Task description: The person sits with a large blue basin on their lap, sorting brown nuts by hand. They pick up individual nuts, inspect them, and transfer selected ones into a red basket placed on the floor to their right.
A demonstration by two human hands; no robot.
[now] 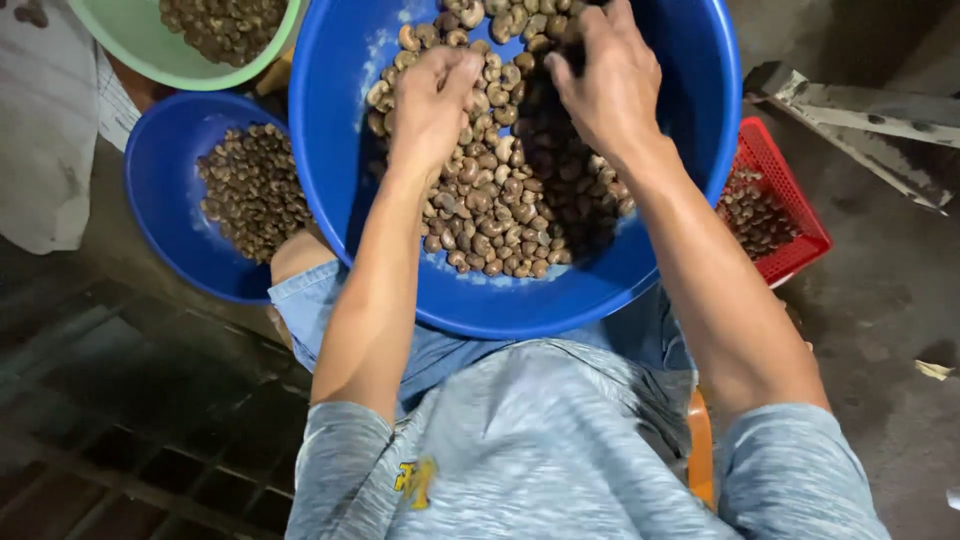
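Both hands were down in the big blue basin (680, 150) that sat on the person's lap, right in the heap of cashew nuts (510, 190). The left hand (432, 100) was curled over the nuts near the left side of the heap, fingers bent under, so I couldn't tell whether its grip was pinching a nut or just resting on them. The right hand (605, 80) was at the far side of the heap, fingers loosely spread and dipping into the nuts; again no clear pinch that I could make out.

To the left, a smaller blue basin (165, 200) held another batch of nuts, just beside the big one. A green bowl (150, 50) with more nuts sat above it. On the right, a red plastic basket (790, 200) with some nuts poked out from behind the big basin's rim. The floor (880, 300) was dark concrete.
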